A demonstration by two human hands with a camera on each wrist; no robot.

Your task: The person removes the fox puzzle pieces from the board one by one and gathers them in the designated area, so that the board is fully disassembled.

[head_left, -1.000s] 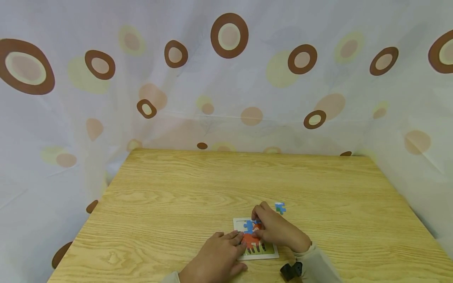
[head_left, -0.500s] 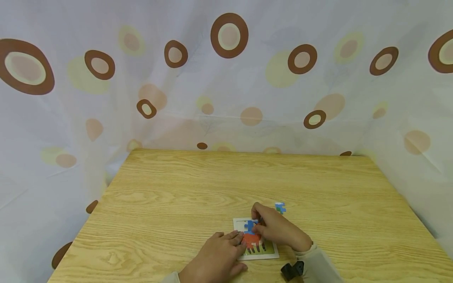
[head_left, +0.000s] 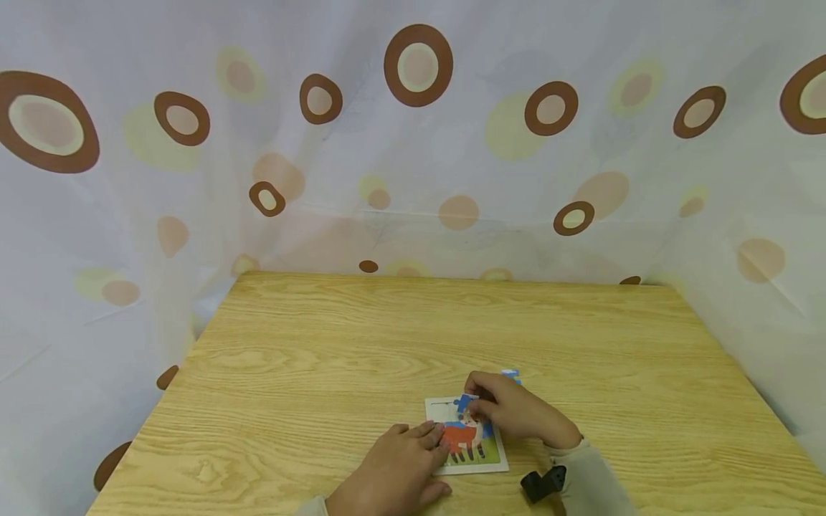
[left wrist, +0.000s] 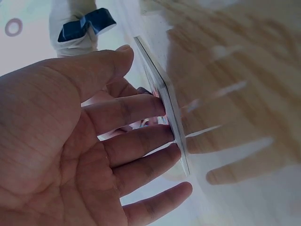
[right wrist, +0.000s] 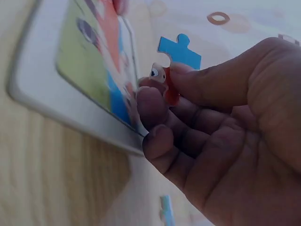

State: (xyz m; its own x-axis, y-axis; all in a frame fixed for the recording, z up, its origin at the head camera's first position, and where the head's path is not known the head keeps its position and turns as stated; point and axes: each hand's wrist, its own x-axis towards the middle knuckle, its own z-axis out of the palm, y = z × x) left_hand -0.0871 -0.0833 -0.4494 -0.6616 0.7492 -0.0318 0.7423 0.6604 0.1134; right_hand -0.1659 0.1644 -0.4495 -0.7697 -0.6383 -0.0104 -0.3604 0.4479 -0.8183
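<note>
- Jigsaw piece (right wrist: 186,57), probably card: thin, flat, blue with a round knob on one edge, a scooped-out notch, then a printed eye and some orange-red. It's tilted over the board's far side; can't tell if it touches.
- Right hand (head_left: 525,410) has it in a narrow pinch, thumb against curled fingers.
- Puzzle board (head_left: 470,469) lies flat, a thin squarish slab with a smooth white rim and rounded corners. Printed on it: an orange-red animal (head_left: 459,434) with dark-banded legs on green. Far left bit is bare whitish backing.
- Left hand (head_left: 396,466) is spread wide and fairly straight, fingertips resting on the board's left side, thumb clear of it.
- Loose piece (head_left: 510,373), blue and white, sits just beyond the right hand, partly hidden.
- Table (head_left: 290,351): yellowish wavy woodgrain, glossy enough to mirror fingers.
- Backdrop (head_left: 477,165): pale, creased sheet with brown rings.
</note>
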